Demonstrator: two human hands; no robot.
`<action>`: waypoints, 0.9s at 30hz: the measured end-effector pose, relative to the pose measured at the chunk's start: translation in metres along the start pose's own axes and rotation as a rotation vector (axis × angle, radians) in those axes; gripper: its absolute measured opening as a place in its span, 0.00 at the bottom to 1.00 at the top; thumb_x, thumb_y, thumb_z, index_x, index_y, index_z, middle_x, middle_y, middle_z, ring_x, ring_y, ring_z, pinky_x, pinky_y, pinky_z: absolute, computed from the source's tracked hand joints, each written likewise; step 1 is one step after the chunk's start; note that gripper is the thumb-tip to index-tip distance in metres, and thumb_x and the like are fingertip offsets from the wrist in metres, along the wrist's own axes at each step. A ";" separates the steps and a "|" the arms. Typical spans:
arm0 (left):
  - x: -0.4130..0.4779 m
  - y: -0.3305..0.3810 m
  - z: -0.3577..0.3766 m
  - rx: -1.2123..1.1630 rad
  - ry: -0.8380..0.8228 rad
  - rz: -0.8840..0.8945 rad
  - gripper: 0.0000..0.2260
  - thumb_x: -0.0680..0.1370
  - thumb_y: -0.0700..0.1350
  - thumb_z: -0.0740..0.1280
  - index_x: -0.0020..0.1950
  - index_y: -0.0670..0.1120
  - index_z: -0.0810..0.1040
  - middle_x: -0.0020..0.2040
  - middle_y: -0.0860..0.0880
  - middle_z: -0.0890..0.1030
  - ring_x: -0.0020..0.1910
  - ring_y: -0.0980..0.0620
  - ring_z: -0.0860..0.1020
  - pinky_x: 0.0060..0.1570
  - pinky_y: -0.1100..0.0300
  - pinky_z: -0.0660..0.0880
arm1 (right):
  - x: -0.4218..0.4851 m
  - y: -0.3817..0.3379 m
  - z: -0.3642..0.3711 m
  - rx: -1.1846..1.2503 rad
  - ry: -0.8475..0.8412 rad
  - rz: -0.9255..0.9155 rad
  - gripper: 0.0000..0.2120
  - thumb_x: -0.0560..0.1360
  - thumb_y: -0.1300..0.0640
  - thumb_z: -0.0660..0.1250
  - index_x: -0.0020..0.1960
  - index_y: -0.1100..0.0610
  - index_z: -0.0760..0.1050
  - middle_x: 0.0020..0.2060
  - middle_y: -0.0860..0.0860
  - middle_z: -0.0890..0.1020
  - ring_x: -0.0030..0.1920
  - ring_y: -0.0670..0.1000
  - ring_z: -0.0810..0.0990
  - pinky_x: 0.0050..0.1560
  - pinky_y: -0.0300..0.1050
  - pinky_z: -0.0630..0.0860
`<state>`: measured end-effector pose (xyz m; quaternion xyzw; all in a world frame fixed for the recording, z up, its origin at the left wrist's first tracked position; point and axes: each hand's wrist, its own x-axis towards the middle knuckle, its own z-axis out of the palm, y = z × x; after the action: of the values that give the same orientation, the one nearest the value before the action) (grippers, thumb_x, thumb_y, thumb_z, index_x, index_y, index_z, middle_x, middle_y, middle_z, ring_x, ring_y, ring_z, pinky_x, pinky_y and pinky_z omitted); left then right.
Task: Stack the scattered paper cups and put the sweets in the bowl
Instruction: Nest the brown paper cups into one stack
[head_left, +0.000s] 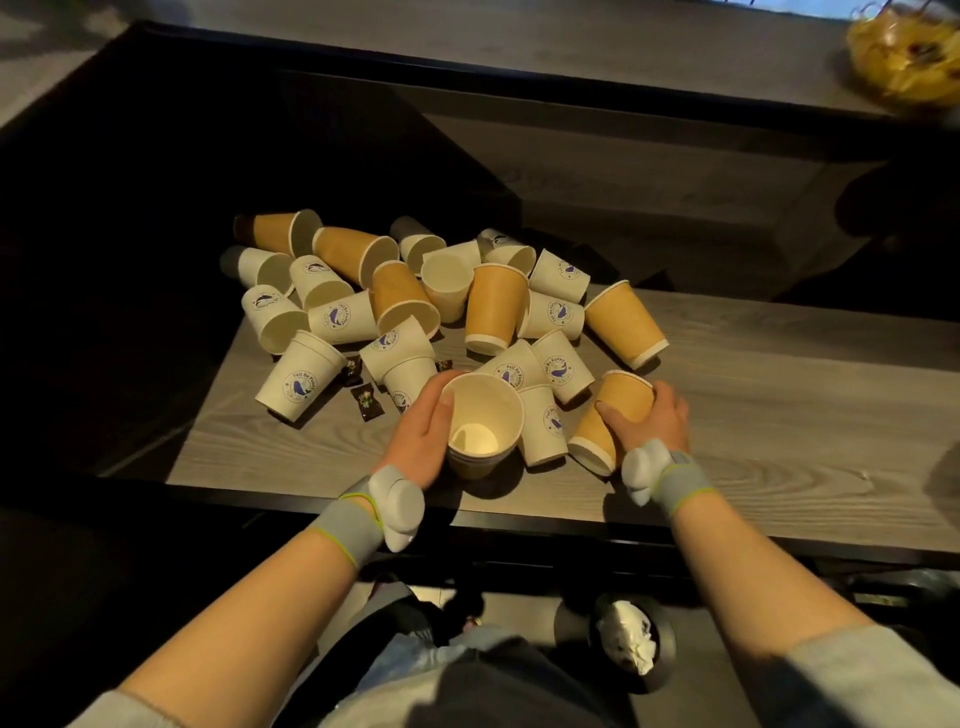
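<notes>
The left hand curls round the upright stack, steadying it to take another; the right hand grips a tipped brown cup just beside it, likely the next one on; sweets lie among the scattered cups; the bowl sits well apart.

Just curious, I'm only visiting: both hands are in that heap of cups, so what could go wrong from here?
1. The right hand grips a brown cup lying against a white cup; pulling it out may send neighbours rolling toward the near edge of the table.
2. The left hand holds the upright cup by one side only, so pushing another in could tip it.
3. The dark-wrapped sweets lie tucked among cups and may be overlooked.
</notes>
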<state>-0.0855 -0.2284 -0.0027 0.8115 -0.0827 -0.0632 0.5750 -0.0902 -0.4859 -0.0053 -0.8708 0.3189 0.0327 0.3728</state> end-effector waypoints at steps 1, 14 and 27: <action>0.000 0.001 0.000 0.004 0.003 0.005 0.16 0.82 0.45 0.51 0.66 0.44 0.69 0.59 0.50 0.75 0.60 0.54 0.72 0.53 0.81 0.65 | 0.001 0.003 0.002 0.080 0.014 0.015 0.36 0.68 0.50 0.74 0.68 0.59 0.60 0.67 0.62 0.64 0.64 0.64 0.68 0.61 0.56 0.68; 0.014 0.019 0.004 0.031 0.029 -0.020 0.15 0.82 0.42 0.51 0.66 0.42 0.69 0.57 0.50 0.73 0.57 0.55 0.70 0.46 0.77 0.66 | -0.028 -0.041 -0.040 0.622 0.332 -0.392 0.05 0.76 0.56 0.65 0.49 0.56 0.76 0.51 0.57 0.78 0.50 0.49 0.74 0.45 0.26 0.71; 0.010 0.051 -0.004 -0.544 -0.036 -0.372 0.21 0.81 0.56 0.44 0.60 0.49 0.71 0.50 0.49 0.78 0.52 0.51 0.76 0.49 0.58 0.73 | -0.073 -0.058 0.040 0.188 -0.256 -0.840 0.12 0.69 0.47 0.69 0.37 0.54 0.71 0.61 0.51 0.77 0.66 0.50 0.70 0.67 0.46 0.66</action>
<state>-0.0778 -0.2439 0.0467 0.6282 0.0766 -0.2013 0.7476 -0.1076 -0.3906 0.0240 -0.8761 -0.1094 -0.0432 0.4676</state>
